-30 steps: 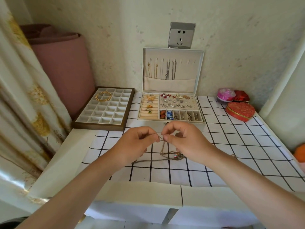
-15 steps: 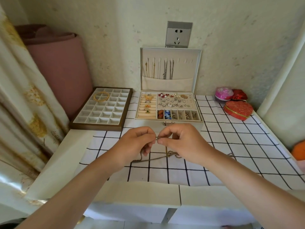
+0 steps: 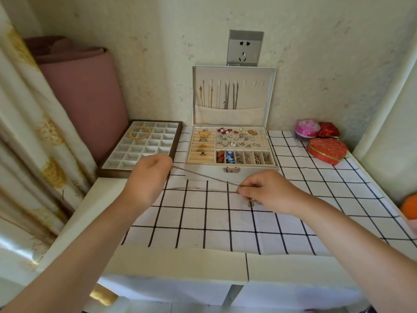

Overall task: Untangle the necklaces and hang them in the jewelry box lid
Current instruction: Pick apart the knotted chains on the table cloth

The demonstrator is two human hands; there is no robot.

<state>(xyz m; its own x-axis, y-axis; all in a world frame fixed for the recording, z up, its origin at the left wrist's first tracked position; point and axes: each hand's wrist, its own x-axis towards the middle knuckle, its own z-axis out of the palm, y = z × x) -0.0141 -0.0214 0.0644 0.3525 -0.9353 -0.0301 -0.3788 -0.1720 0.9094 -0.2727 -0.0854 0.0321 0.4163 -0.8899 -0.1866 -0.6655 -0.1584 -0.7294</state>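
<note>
Desk: a pale desk (image 3: 180,263) under a white cloth checked in black lines (image 3: 216,222) fills the lower middle of the frame.
Left hand: the left hand (image 3: 147,177), centre-left, has its fingers curled in and pinches one end of a thin silver-coloured chain necklace (image 3: 206,176).
Right hand: the right hand (image 3: 267,192), centre-right, pinches the chain between thumb and forefinger. A small dark piece (image 3: 251,204), pendant or clasp, hangs beneath it just above the cloth.
Necklace: it is drawn nearly straight between the two hands above the cloth, with a second strand running lower. Whether a knot sits in it is too small to tell.
Risk at the chain: pulling the hands further apart could tighten a hidden knot or snap a fine link.
Box: the open white jewelry box (image 3: 212,170) stands just behind the chain, its trays holding rings and earrings. A slack strand could catch on its brass-coloured latch (image 3: 231,170).
Lid: the upright jewelry box lid (image 3: 250,98), upper centre, already carries several hung necklaces (image 3: 226,96) on its left hooks. The right hooks (image 3: 255,83) look free.
Risk at the lid: on a reach over the open trays, a trailing end could drag into the hung chains and tangle with them, or a push could tip the lid.
</note>
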